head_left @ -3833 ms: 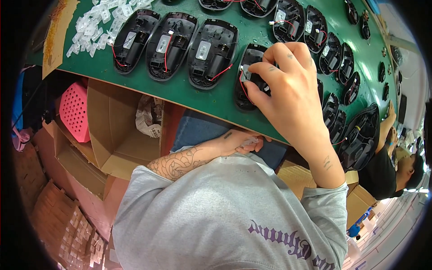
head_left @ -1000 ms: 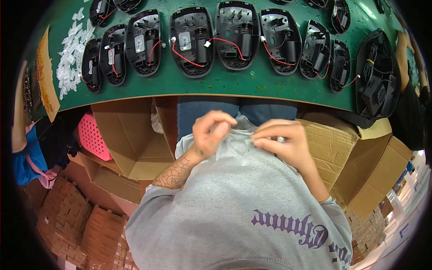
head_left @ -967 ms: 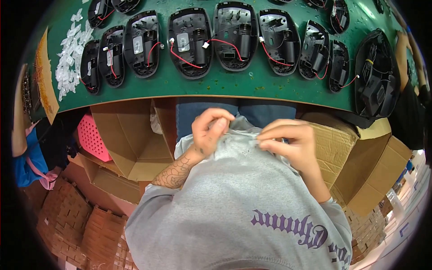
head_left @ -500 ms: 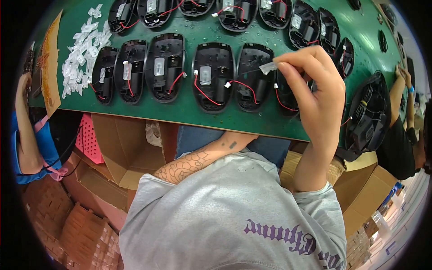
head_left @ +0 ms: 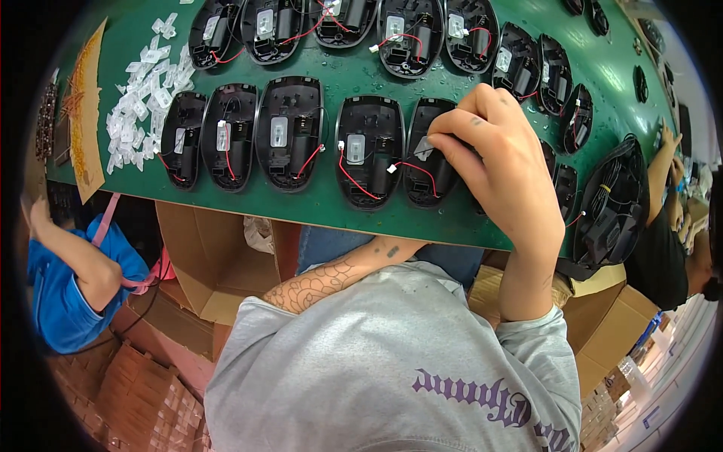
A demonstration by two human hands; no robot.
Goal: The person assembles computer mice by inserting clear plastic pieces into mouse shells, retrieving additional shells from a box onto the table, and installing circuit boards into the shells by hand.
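- Clear pieces [head_left: 143, 105] heap on the table [head_left: 339, 81]'s left end, perhaps for easy reach.
- Black shells [head_left: 369, 152] lie open side up along its near edge, presumably exposing their insides.
- Our left hand [head_left: 403, 248] is mostly hidden beneath that edge; we can't tell its grip.
- Above the table, our right hand [head_left: 501, 154] pinches a clear piece [head_left: 423, 148] in a shell, apparently for precision.

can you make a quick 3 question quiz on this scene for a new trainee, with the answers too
1. True or false: the pile of clear plastic pieces lies at the right end of the green table.
2. Which colour is the wire ending in the white plug: A blue, B red or C yellow?
3. Which of the wearer's hands is over the near row of black casings?

Key
1. False: the pile of clear plastic pieces is toward the left of the green table.
2. B.
3. The right hand.
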